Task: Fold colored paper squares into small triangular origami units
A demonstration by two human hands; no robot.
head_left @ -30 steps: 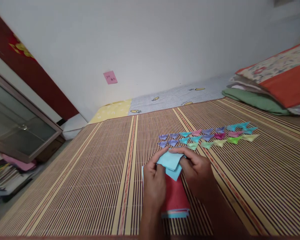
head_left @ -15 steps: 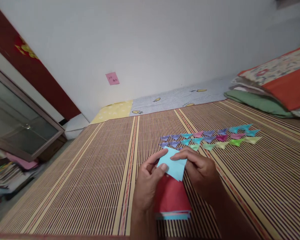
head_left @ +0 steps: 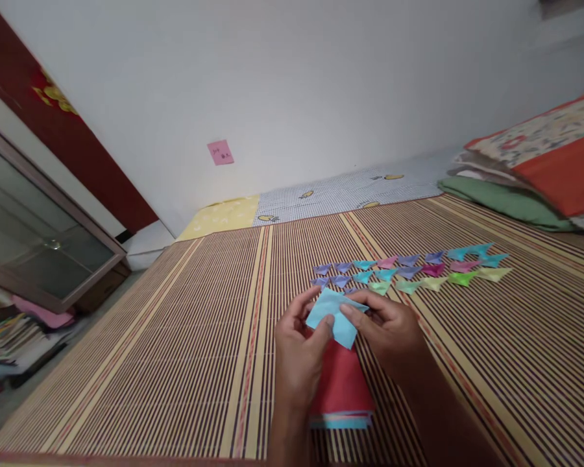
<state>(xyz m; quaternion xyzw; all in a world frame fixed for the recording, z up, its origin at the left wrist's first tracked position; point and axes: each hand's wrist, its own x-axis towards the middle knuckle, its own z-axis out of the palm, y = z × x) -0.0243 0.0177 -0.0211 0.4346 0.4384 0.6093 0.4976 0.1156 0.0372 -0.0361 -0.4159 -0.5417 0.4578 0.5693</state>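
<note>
A light blue piece of folded paper (head_left: pixel 331 315) is held up between both hands. My left hand (head_left: pixel 302 347) grips its left side, the thumb lying on the front. On the right, my right hand (head_left: pixel 389 327) pinches the paper's right edge between thumb and fingers. Below the hands a stack of coloured paper with a red sheet on top (head_left: pixel 343 383) lies on the striped mat (head_left: pixel 175 350). Rows of small folded paper pieces (head_left: pixel 433 268) in purple, blue, pink, green and yellow sit on the mat beyond the hands.
Folded bedding (head_left: pixel 525 175) is piled at the right. A patterned cloth (head_left: pixel 340 194) runs along the wall, which bears a pink note (head_left: pixel 220 152). At the left stand a glass-panelled cabinet door (head_left: pixel 43 227) and a pile of books (head_left: pixel 14 340).
My left hand has shifted slightly right. My right thumb has come onto the front of the blue paper, whose right corner now looks folded or bent differently.
</note>
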